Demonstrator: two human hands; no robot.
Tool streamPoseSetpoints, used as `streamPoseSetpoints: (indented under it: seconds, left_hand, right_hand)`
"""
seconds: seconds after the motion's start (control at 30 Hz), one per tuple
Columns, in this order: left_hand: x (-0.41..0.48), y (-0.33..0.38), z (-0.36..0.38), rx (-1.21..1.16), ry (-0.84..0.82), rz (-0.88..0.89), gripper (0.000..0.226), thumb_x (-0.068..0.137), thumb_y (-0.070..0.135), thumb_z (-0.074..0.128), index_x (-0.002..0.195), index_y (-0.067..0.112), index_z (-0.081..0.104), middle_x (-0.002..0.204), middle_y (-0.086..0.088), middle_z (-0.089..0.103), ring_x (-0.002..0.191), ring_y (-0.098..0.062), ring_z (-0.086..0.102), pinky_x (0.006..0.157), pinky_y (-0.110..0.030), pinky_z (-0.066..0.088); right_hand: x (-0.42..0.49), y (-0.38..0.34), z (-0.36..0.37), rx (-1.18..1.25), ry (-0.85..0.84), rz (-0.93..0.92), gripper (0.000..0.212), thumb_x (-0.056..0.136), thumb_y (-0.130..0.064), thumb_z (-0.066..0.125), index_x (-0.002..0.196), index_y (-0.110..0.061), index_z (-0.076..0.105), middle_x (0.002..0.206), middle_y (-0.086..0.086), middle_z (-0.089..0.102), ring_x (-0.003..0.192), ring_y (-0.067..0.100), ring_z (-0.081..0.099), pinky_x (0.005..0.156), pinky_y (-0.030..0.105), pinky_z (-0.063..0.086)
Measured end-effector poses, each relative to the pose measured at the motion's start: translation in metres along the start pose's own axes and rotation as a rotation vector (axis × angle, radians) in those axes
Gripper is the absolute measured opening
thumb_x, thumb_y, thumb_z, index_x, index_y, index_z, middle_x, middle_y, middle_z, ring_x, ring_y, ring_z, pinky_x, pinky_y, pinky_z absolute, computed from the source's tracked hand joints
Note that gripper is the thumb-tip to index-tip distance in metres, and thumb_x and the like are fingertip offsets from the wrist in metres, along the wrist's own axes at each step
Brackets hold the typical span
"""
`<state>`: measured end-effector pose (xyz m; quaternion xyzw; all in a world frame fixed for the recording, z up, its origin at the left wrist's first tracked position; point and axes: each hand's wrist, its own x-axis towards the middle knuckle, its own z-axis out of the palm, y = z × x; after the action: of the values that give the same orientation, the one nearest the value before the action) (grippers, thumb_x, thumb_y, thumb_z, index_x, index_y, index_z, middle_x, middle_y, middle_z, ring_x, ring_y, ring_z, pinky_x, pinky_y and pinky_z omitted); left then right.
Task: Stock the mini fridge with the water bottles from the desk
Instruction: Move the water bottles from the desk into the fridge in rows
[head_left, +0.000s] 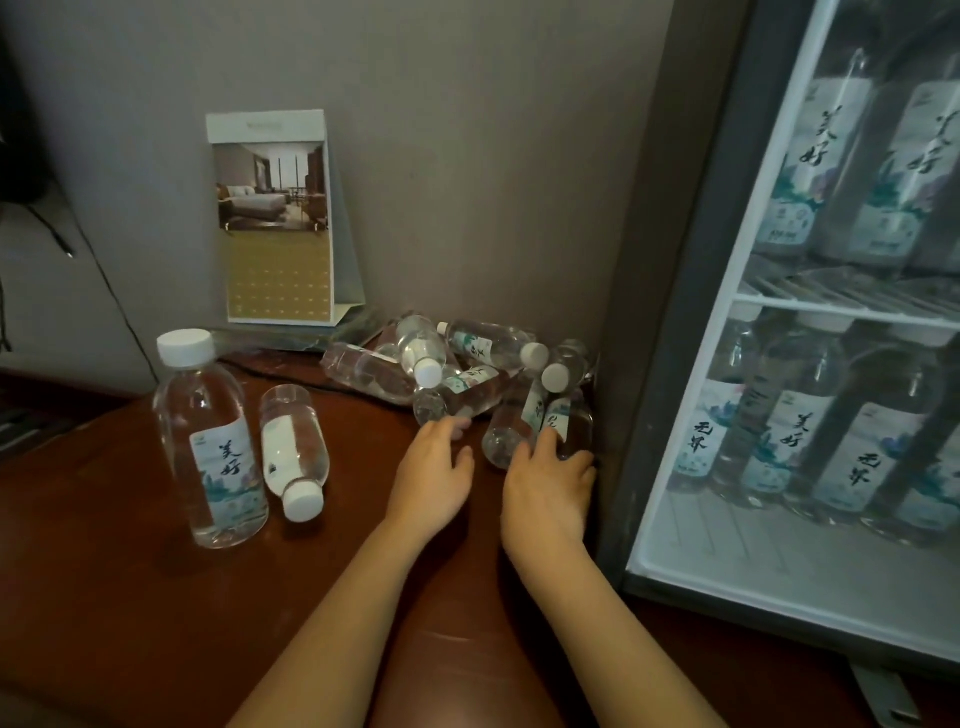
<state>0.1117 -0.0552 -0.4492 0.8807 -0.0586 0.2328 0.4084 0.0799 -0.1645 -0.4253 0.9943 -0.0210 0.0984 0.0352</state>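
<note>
**Inspector:** Water bottles, location please.

**Operator:** Heaped bottles (457, 364) lie in a loose pile at the back of the desk (130, 597), against the wall and touching the side of the mini fridge (670, 291). Two more sit apart to the left: one upright bottle (210, 447), one lying bottle (293, 449) just beside it, cap toward me. The fridge already holds bottles on both shelves, behind what reads as a glass door.

**Inspector:** Hands?

**Operator:** My right hand (548, 493) is wrapped over the nearest bottle (540, 431) at the pile's front edge, fingers curled on it, though I cannot confirm it is lifted. My left hand (434, 467) is spread, fingertips near a bottle base, gripping nothing.

**Inspector:** Risks?

**Operator:** Three, in my judgement. First, the pile is interlocked; pulling the front bottle could release those resting above it and send them rolling toward the desk edge. Second, the lying bottle is free to roll if the desk is jolted. Third, I cannot tell if the fridge door is open; carrying a bottle into a closed pane would knock it. The lower shelf also looks crowded, so a hasty placement could topple standing bottles.
</note>
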Motion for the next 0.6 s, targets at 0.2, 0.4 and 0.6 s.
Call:
streamPoseSetpoints:
  seconds: [0.2,0.4,0.6]
  left_hand:
    - [0.0,-0.002,0.0,-0.024,-0.031,-0.092,0.029,0.092,0.014,0.051,0.121,0.015,0.056,0.115,0.0,0.059,0.105,-0.014,0.054,0.083,-0.019,0.037]
    - [-0.003,-0.004,-0.003,-0.061,-0.036,-0.138,0.024,0.092,0.01,0.051,0.113,0.012,0.062,0.111,-0.002,0.064,0.105,-0.016,0.058,0.084,-0.019,0.04]
    - [-0.007,-0.005,-0.007,-0.096,-0.018,-0.193,0.019,0.091,0.012,0.053,0.105,0.014,0.065,0.101,-0.003,0.068,0.097,-0.017,0.062,0.086,-0.029,0.047]
  right_hand:
    - [0.007,0.002,0.001,-0.106,0.057,-0.027,0.048,0.09,-0.009,0.049,0.132,-0.009,0.026,0.134,0.024,0.026,0.115,0.045,0.038,0.099,0.047,0.034]
    - [0.008,-0.003,0.003,-0.243,0.061,0.01,0.038,0.096,-0.008,0.036,0.13,0.001,0.024,0.132,0.041,0.032,0.123,0.047,0.037,0.1,0.047,0.035]
    - [-0.026,-0.007,-0.004,-0.165,0.152,0.002,0.039,0.091,-0.002,0.03,0.127,0.012,0.034,0.112,0.041,0.052,0.102,0.044,0.056,0.084,0.044,0.047]
